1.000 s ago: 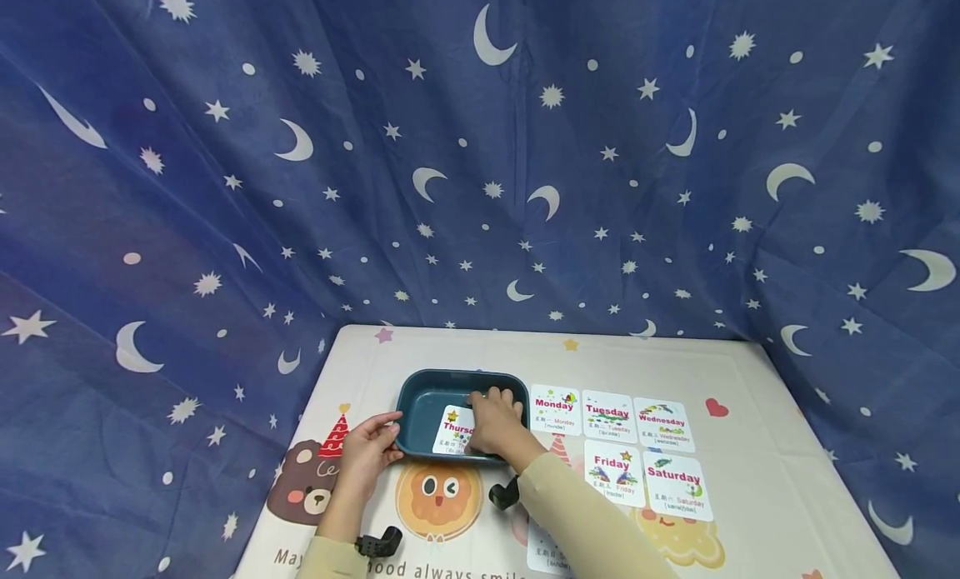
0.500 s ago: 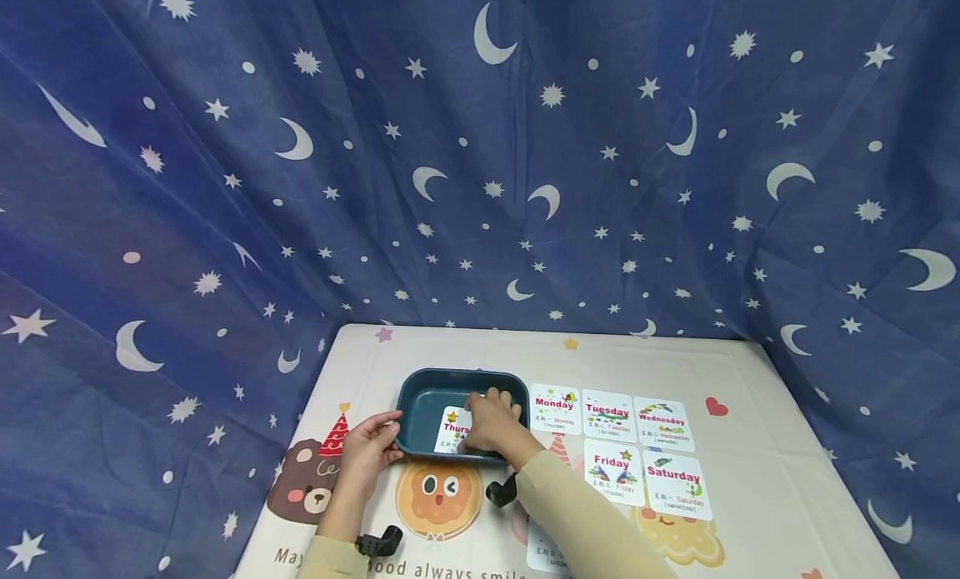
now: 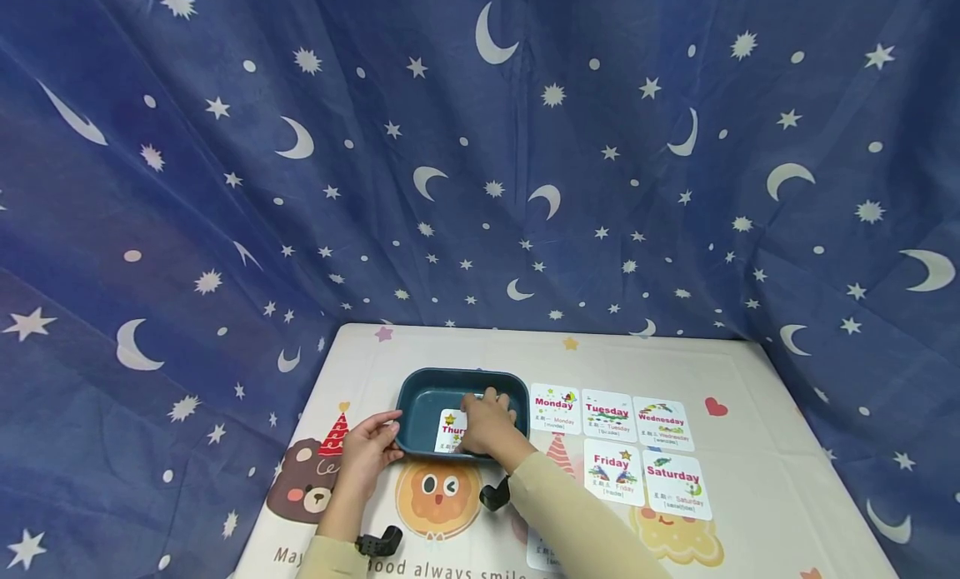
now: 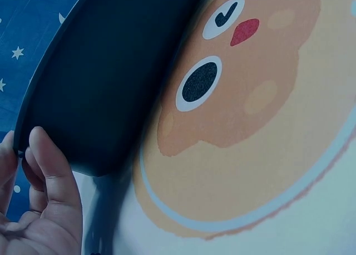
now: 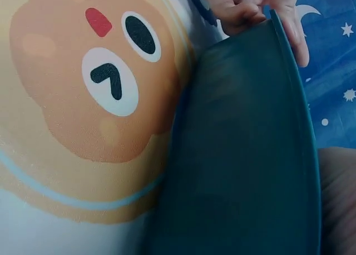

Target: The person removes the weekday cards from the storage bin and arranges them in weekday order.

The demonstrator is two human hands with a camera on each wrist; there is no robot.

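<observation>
A dark teal plastic tray (image 3: 426, 372) stands on the table, and my left hand (image 3: 366, 454) pinches its left end. The left wrist view shows the thumb (image 4: 53, 163) and fingers at the rim. My right hand (image 3: 491, 425) reaches inside with bent fingers, over the right part of a white Thursday card (image 3: 448, 431). That part of the card is hidden, and I cannot tell whether the fingers grip it. From the right wrist, the near wall of the tray (image 5: 239, 155) blocks the fingers' work.
Right of the tray lie the Monday (image 3: 556, 409), Tuesday (image 3: 609, 416) and Wednesday cards (image 3: 663, 424). Below them are the Friday (image 3: 613, 472) and Saturday cards (image 3: 677, 486). Another card (image 3: 542, 554) is partly under the right sleeve. A starry blue curtain (image 3: 480, 187) hangs behind.
My right hand has shifted slightly left inside the tray, covering more of the Thursday card. The card's visible top has dropped a little. My left hand keeps its place.
</observation>
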